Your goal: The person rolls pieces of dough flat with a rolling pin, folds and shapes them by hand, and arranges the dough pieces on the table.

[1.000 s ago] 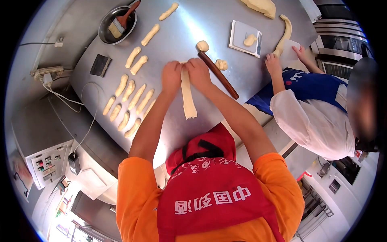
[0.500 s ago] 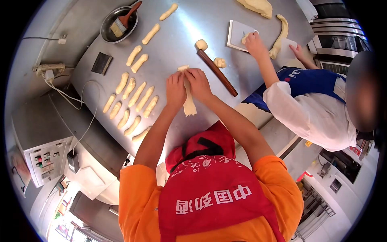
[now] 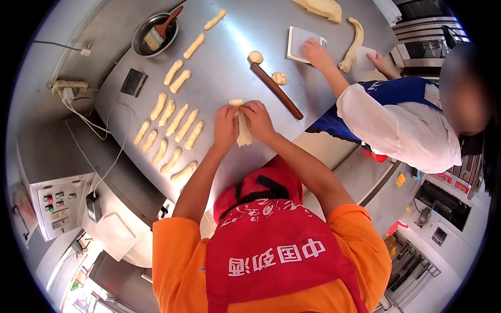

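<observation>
A flat strip of pale dough (image 3: 243,136) lies lengthwise on the metal table in front of me, its far end curled into a small roll. My left hand (image 3: 226,126) is closed at the strip's left side, with bent fingertips at the roll. From the other side my right hand (image 3: 258,121) presses its curled fingers on the same dough. Both thumbs are mostly hidden. Beyond my hands, a dark wooden rolling pin (image 3: 276,91) lies at a slant, between a dough ball (image 3: 255,57) and another dough lump (image 3: 279,79).
Several rolled dough pieces (image 3: 178,122) lie in rows on the left. A metal bowl (image 3: 142,41) holds a brush (image 3: 166,22). To the right, a co-worker's hand (image 3: 317,53) is over a white scale (image 3: 295,44); the other holds a white scraper (image 3: 364,58) near a long dough rope (image 3: 357,41).
My hands have come slightly closer to my body along the strip, and its visible length is shorter. The co-worker's near hand has shifted left over the scale.
</observation>
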Action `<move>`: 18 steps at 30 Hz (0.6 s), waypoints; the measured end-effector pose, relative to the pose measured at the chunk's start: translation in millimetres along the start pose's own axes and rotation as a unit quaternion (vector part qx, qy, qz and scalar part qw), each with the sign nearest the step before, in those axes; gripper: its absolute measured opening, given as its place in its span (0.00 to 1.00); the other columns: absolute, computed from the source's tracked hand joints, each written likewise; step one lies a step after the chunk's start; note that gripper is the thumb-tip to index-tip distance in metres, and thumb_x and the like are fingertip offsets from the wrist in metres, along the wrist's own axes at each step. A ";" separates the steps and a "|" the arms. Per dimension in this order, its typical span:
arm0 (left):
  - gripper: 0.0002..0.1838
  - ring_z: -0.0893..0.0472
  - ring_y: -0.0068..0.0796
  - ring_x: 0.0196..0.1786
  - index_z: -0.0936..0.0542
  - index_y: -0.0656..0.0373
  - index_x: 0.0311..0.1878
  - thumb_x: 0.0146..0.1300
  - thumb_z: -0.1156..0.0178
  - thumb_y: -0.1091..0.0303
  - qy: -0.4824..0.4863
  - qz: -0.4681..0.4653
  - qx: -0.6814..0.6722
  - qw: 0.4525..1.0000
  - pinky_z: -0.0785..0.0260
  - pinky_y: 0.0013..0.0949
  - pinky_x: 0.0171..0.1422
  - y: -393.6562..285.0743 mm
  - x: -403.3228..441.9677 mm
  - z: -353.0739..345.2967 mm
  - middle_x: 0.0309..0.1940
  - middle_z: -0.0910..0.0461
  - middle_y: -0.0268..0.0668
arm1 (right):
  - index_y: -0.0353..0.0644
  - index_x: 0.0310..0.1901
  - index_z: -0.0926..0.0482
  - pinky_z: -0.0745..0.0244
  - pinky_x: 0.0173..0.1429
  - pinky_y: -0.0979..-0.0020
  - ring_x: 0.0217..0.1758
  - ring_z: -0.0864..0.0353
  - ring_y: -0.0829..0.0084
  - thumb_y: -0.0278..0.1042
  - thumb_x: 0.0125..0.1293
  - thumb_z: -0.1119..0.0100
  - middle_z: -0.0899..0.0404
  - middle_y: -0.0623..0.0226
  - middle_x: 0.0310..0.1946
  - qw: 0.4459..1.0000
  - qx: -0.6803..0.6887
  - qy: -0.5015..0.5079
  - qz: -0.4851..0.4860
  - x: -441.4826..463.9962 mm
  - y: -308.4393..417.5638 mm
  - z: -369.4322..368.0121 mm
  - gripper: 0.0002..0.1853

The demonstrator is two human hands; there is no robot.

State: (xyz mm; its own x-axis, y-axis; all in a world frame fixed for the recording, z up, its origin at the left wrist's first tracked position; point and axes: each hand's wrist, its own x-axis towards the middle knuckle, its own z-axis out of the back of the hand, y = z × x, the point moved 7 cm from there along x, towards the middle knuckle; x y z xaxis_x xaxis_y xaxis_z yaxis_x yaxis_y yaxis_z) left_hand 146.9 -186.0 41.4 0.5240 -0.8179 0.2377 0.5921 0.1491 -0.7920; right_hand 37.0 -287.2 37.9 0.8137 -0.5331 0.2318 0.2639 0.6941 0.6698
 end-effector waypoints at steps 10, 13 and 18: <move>0.07 0.15 0.37 0.45 0.13 0.65 0.51 0.74 0.31 0.75 0.022 0.131 -0.064 0.989 0.18 0.37 0.52 30.6 7.1 -5.9 0.51 0.18 0.44 | 0.40 0.48 0.14 0.20 0.61 0.51 0.57 0.19 0.49 0.19 0.69 0.35 0.16 0.57 0.50 0.998 0.011 -0.015 -0.058 13.5 -0.6 5.6 0.09; 0.07 0.16 0.34 0.41 0.14 0.64 0.49 0.73 0.29 0.74 0.026 0.097 -0.069 0.993 0.18 0.36 0.49 9.0 -35.7 -4.5 0.48 0.18 0.42 | 0.40 0.48 0.14 0.19 0.60 0.52 0.57 0.18 0.50 0.21 0.70 0.35 0.16 0.57 0.49 0.999 0.008 0.034 -0.040 -24.7 5.6 6.7 0.08; 0.09 0.18 0.33 0.40 0.14 0.61 0.50 0.72 0.26 0.69 -0.038 0.224 -0.085 0.970 0.20 0.37 0.49 33.4 -28.7 -3.5 0.43 0.21 0.40 | 0.40 0.48 0.14 0.19 0.57 0.51 0.54 0.16 0.49 0.22 0.70 0.34 0.15 0.56 0.46 0.996 0.062 -0.025 -0.053 -29.9 9.1 25.3 0.07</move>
State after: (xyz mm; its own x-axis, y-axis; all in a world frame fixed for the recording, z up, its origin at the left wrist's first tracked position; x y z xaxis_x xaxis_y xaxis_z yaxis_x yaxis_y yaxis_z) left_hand 149.4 -159.6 6.2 0.7530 -0.6478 -0.1150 0.1890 0.3805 -0.9053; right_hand 1.9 -277.2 55.0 0.7568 -0.6258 0.1890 0.2776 0.5694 0.7738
